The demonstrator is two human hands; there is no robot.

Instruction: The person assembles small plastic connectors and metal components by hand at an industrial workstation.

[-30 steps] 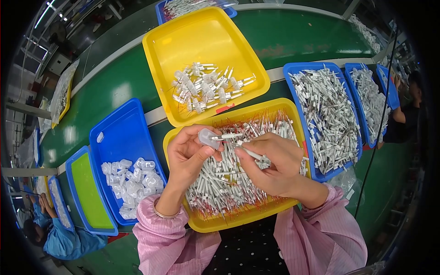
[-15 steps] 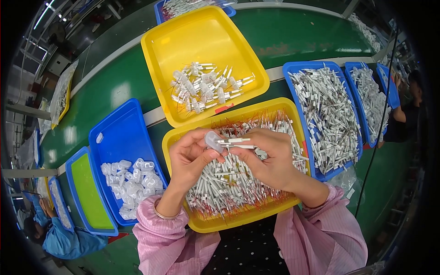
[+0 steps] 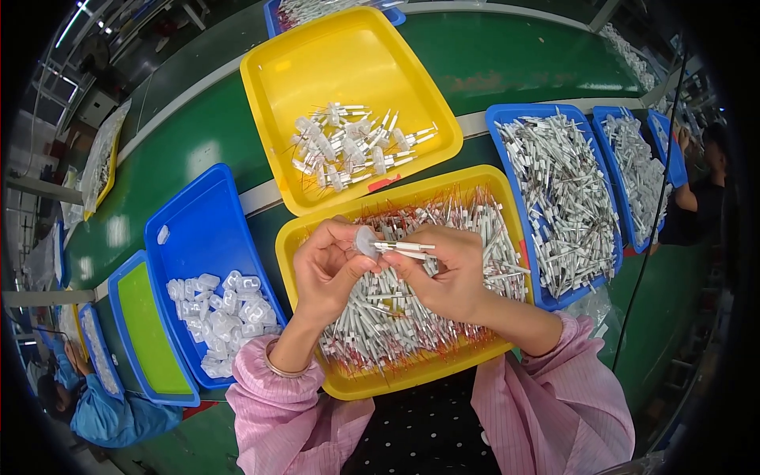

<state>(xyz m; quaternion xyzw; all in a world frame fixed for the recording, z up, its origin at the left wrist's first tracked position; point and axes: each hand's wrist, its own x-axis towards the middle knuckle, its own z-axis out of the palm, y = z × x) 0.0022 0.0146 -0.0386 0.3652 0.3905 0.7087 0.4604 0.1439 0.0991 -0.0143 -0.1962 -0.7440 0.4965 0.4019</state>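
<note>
Between the thumb and fingers of my left hand is a translucent plastic cap, tilted with its rounded side toward the left. My right hand pinches white rod-shaped parts, whose left ends meet the cap; how deep they sit in it cannot be made out. Both hands hover over a yellow tray heaped with similar white rods with thin red wires. Beyond it, a second yellow tray holds a small pile of caps joined with rods.
Left of me, a blue tray contains loose translucent caps, beside a blue tray with a green bottom. To the right stands a blue tray full of white rods. Co-workers sit at both sides of the green conveyor.
The cap has turned a little in my left fingers, and my right hand has shifted slightly left toward it with the rods. The whole view has moved slightly.
</note>
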